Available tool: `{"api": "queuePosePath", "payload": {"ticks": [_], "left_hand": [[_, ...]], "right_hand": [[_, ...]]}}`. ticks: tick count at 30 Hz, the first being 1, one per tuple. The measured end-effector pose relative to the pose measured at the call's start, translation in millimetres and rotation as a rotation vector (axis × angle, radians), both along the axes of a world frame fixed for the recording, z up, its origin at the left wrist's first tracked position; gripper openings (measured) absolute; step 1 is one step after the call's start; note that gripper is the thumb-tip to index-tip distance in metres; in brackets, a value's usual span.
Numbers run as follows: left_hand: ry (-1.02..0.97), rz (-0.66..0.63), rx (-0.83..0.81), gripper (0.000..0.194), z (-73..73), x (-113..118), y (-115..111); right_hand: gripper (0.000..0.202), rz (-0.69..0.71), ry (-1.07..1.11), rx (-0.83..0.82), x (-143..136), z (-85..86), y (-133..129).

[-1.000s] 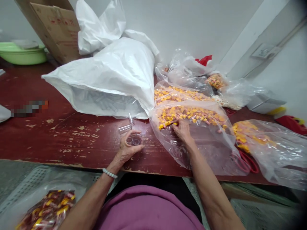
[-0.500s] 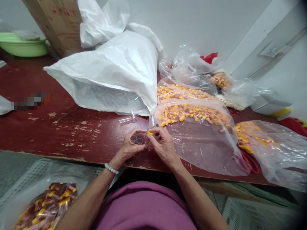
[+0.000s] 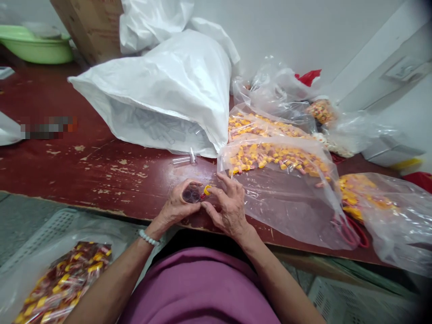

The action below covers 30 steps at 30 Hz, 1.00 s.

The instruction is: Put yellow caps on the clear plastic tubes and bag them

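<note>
My left hand is curled around a few clear plastic tubes, their round open ends facing up. At its fingertips, beside the tubes, is a yellow cap with a small red part under it. My right hand has its index finger on that cap and its thumb just below, while the other fingers are raised and apart. Whether the cap sits in a tube is too small to tell. Beyond my hands, two loose clear tubes lie on the red table.
A large white sack lies open toward me with many tubes inside. To the right, clear bags hold yellow-capped pieces. Filled tubes lie in a bag-lined crate at lower left. A green basin stands at the far left.
My right index finger has shifted from pinching the cap's side to pressing on it, with the other fingers lifted. The cap sits slightly closer to the tubes. The view has tilted a little.
</note>
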<state>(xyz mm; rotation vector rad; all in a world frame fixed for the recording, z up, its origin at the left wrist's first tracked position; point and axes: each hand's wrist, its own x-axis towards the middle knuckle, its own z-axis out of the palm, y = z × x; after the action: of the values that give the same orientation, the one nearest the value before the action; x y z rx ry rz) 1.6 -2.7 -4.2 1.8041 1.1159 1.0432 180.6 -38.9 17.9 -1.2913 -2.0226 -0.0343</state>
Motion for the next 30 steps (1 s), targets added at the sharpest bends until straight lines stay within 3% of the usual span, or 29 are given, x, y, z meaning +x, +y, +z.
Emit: {"api": "queuePosePath", "payload": {"ticks": [4, 10, 20, 24, 30], "left_hand": [[-0.035, -0.022, -0.032, 0.045, -7.6, -8, -1], [-0.030, -0.042, -0.016, 0.044, -3.6, -8, -3], [-0.029, -0.038, 0.019, 0.042, -8.2, -10, -3], [-0.058, -0.046, 0.018, 0.040, -8.4, -10, -2], [-0.021, -0.007, 0.037, 0.037, -4.4, -7, 0]], "right_hand": [[0.029, 0.014, -0.016, 0.037, -6, -4.2, -4], [0.025, 0.032, -0.120, 0.080, -1, 2.7, -4], [0.019, 0.081, -0.181, -0.011, 9, 13.6, -7], [0.023, 0.138, -0.178, -0.047, 1, 9.0, -9], [0.029, 0.083, -0.186, -0.057, -1, -2.3, -6]]}}
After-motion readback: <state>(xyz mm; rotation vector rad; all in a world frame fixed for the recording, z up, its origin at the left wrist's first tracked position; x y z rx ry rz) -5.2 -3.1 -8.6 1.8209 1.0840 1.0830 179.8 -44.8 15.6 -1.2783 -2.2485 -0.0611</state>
